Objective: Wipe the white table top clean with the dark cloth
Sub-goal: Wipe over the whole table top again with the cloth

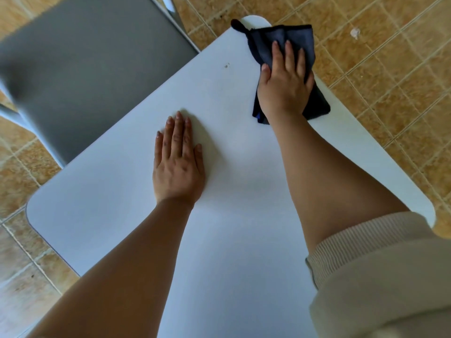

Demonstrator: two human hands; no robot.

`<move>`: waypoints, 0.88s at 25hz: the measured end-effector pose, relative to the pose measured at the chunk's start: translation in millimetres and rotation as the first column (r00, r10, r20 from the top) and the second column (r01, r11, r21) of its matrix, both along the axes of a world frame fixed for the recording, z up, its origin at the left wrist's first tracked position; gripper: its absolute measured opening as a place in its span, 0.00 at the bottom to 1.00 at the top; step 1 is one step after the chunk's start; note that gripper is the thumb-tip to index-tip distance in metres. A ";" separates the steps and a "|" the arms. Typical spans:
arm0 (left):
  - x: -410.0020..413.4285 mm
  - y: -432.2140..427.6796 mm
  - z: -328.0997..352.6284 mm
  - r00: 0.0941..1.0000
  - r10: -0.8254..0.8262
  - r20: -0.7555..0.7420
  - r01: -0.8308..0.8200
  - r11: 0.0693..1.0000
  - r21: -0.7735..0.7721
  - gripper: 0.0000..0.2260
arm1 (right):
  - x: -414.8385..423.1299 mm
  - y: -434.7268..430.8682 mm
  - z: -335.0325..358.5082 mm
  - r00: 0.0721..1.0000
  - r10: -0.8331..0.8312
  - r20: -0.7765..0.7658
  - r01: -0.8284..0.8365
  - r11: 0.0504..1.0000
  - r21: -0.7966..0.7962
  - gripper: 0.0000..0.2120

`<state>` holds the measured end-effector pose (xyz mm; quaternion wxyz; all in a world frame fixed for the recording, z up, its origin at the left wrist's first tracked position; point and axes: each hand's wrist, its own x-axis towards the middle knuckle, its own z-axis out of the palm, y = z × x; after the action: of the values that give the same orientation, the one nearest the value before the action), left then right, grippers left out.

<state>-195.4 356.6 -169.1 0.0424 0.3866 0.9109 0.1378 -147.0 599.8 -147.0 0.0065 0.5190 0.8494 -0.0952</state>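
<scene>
The white table top (117,191) fills the middle of the head view, running from near me toward the far right corner. A dark blue-black cloth (297,39) lies flat near that far corner, close to the right edge. My right hand (285,81) presses down on the cloth with straight fingers. My left hand (178,164) rests flat on the bare table, fingers together, palm down, well to the left of the cloth. A few small crumbs (227,65) sit on the table just left of the cloth.
A grey chair seat (85,69) stands beside the table's far left edge. Tan tiled floor (390,69) surrounds the table, with a small white scrap (355,32) on it at the right. My cream sleeve (378,276) fills the lower right.
</scene>
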 end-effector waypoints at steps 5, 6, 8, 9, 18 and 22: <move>-1.0 -0.4 1.2 1.000 0.008 -0.015 -0.007 1.000 0.015 0.24 | -26.8 -21.0 -2.5 0.950 0.311 -0.029 -0.311 0.950 0.014 0.24; -1.0 -0.7 1.3 1.000 0.008 -0.016 -0.008 1.000 0.017 0.24 | -20.9 -36.7 -5.9 0.930 0.365 -0.055 -0.360 0.929 0.083 0.23; -0.1 -0.8 1.3 1.000 0.005 -0.013 -0.005 1.000 0.015 0.24 | 8.2 -65.1 -15.8 0.890 0.443 -0.106 -0.410 0.880 0.239 0.21; 0.3 -0.7 1.6 1.000 0.004 -0.008 -0.004 1.000 0.012 0.25 | 28.7 -73.0 -20.1 0.892 0.437 -0.113 -0.396 0.877 0.271 0.20; -1.2 -0.9 -1.8 1.000 -0.007 -0.002 0.007 1.000 0.020 0.24 | -9.4 -1.2 0.8 0.999 0.026 -0.035 -0.026 1.000 0.013 0.25; -1.6 -1.7 -2.4 1.000 0.007 -0.008 -0.006 1.000 0.026 0.24 | -42.8 -43.4 -5.8 0.975 0.217 -0.045 -0.215 0.976 0.039 0.24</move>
<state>-197.0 354.9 -171.5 0.0333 0.3847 0.9105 0.1480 -189.9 556.4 -152.8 -0.0130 0.4213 0.9021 -0.0923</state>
